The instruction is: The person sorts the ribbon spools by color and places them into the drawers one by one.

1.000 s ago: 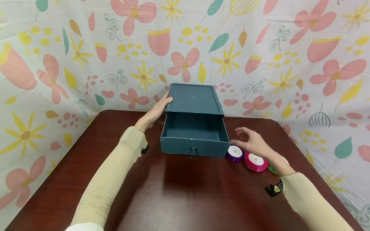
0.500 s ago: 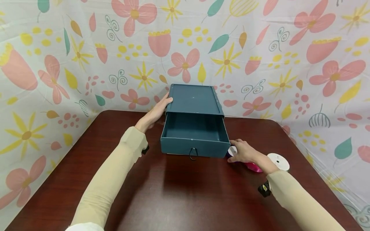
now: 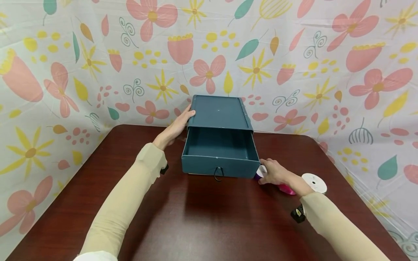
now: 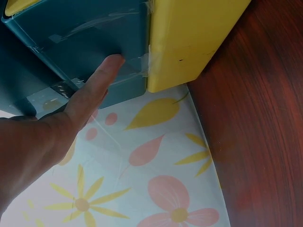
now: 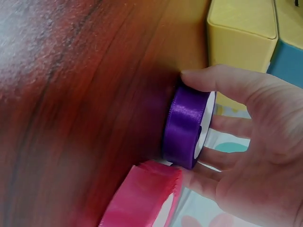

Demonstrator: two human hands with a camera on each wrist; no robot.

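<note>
A dark blue drawer box (image 3: 219,113) stands at the table's middle with its front drawer (image 3: 220,167) pulled out, showing a bare inside. My left hand (image 3: 175,127) rests along the box's left side, thumb by the top edge; the left wrist view has a straight finger (image 4: 102,75) pressed on the taped blue wall. Right of the drawer, my right hand (image 3: 277,172) grips a roll of purple ribbon (image 5: 185,125), thumb at one edge and fingers around the far side. A pink ribbon roll (image 5: 142,196) lies right beside it, close to the fingertips.
Beneath the blue box is a yellow section (image 4: 189,42), also seen as a yellow block (image 5: 241,40) near the right thumb. A white-faced spool (image 3: 314,182) lies beyond the right wrist. Behind the dark red table (image 3: 209,224) hangs a flowered cloth (image 3: 209,47).
My right hand has come down from above the rolls and taken hold of the purple ribbon roll, covering much of it and the pink one. My left hand and the box stay put.
</note>
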